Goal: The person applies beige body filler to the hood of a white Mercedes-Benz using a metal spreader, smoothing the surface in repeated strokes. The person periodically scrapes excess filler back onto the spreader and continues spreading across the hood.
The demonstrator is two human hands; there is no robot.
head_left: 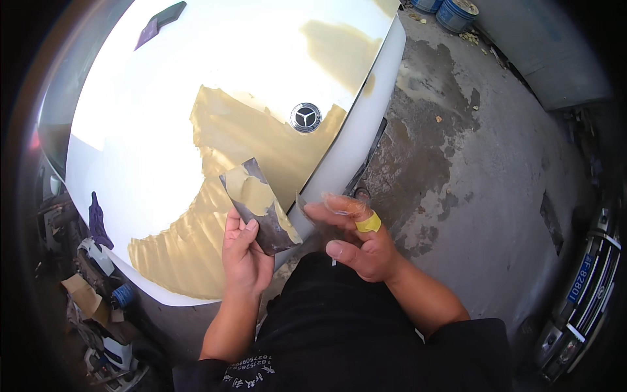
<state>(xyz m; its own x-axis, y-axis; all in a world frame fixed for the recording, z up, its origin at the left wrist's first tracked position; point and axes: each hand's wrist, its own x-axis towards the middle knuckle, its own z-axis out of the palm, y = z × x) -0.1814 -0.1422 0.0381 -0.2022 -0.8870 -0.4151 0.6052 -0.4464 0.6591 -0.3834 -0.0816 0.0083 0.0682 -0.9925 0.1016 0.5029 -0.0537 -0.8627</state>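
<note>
My left hand (247, 253) grips a dark flat mixing board (260, 208) by its lower left edge, thumb on top. Pale yellow putty (251, 193) is smeared over it, with a thick strip along its right edge. Just right of the board, my right hand (362, 238) is closed on a thin grey putty spreader (301, 204), seen nearly edge-on and partly blurred. Yellow tape (369, 222) wraps one finger. Beyond both hands lies a white car panel (144, 130) with broad tan filler patches (261, 140) and a round black-and-silver badge (305, 117).
A dark block with a purple edge (160, 25) rests on the panel's far left. A purple cloth (98, 221) hangs at its left edge. Blue buckets (456, 16) stand far right on stained concrete. A car front part with a grille (584, 294) lies at right; clutter fills the lower left.
</note>
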